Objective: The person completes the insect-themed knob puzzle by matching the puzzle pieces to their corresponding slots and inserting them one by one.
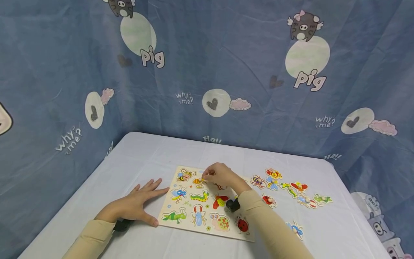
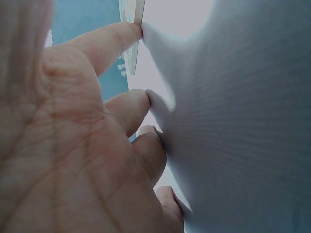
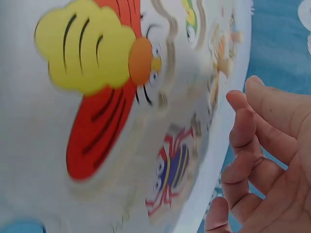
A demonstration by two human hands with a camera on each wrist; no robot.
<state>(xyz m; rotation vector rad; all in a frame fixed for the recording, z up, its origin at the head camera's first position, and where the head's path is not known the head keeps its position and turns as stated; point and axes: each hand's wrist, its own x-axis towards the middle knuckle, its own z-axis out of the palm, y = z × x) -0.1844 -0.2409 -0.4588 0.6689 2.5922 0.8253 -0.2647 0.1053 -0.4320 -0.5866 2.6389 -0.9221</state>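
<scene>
A wooden insect puzzle board point(image 1: 189, 232) lies on the white table. My left hand point(image 1: 136, 203) rests on the table at the board's left side with its fingers spread. In the left wrist view, one fingertip point(image 2: 133, 31) touches the board's edge. My right hand point(image 1: 223, 176) is over the board's far row, by an orange striped insect piece point(image 1: 198, 183) with a wooden knob. In the right wrist view its knob point(image 3: 224, 65) stands just apart from the bent right fingers point(image 3: 242, 127), and nothing shows between them. A bee piece point(image 1: 185, 175) lies in the far left corner.
Loose insect pieces lie right of the board, among them a spider point(image 1: 258, 181), a ladybug point(image 1: 269, 200), a caterpillar point(image 1: 288, 189) and a green grasshopper point(image 1: 322, 199). A blue dragonfly-like piece point(image 1: 295, 229) lies nearer, beside the right sleeve. A blue patterned curtain point(image 1: 258, 108) hangs behind the table.
</scene>
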